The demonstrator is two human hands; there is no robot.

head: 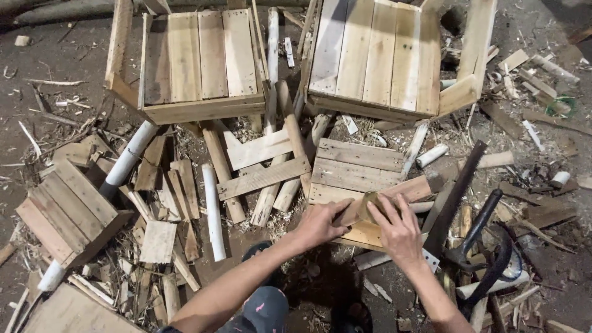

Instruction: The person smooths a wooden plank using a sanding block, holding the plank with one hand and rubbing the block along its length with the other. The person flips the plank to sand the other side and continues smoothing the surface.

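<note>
My left hand [320,223] grips the near end of a short wooden piece [404,190] that lies across a small slatted wooden board [354,168]. My right hand [398,225] is closed over a small yellowish object [370,203] pressed against that wooden piece; what the object is cannot be made out. Both hands meet at the board's near edge, just above my knees.
Two unfinished wooden chairs [200,58] [379,52] stand at the back. A small wooden stool [65,213] lies at the left. A saw blade [456,191] and dark tools [484,240] lie at the right. White tubes [213,213], offcuts and shavings litter the ground.
</note>
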